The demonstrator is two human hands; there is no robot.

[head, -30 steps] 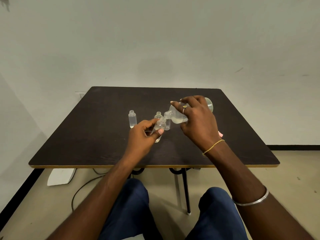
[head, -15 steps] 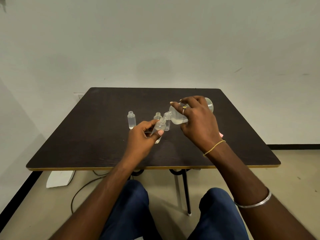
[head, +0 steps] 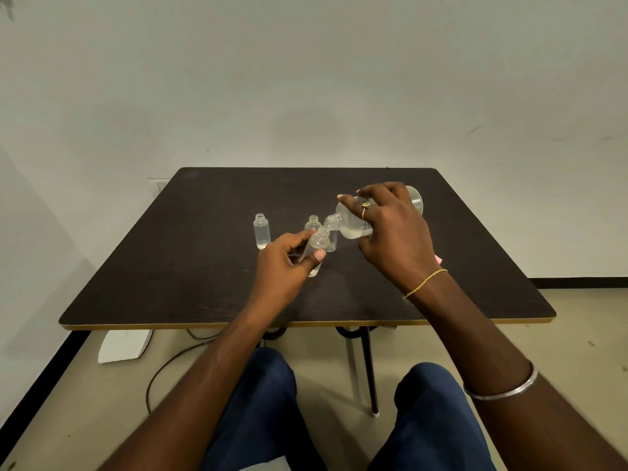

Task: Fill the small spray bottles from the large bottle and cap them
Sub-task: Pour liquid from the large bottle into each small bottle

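**Large bottle** (head: 351, 222): hanging tilted above the table (head: 190, 273), neck pointing left and down, with clear liquid pooling along its lower side. The right hand (head: 396, 244) is gripping its body from above, fingers curled round it.

**Held small bottle** (head: 317, 249): tilted over the table's middle, mouth just at the large bottle's mouth. The left hand (head: 278, 270) is pinching it between thumb and fingers.

**Left small bottle** (head: 261, 231): standing uncapped, apart from the others.

**Rear small bottle** (head: 313, 223): standing uncapped just behind the held one.

**Change since half a second ago:** both hands are keeping the same grips and the same tilt.
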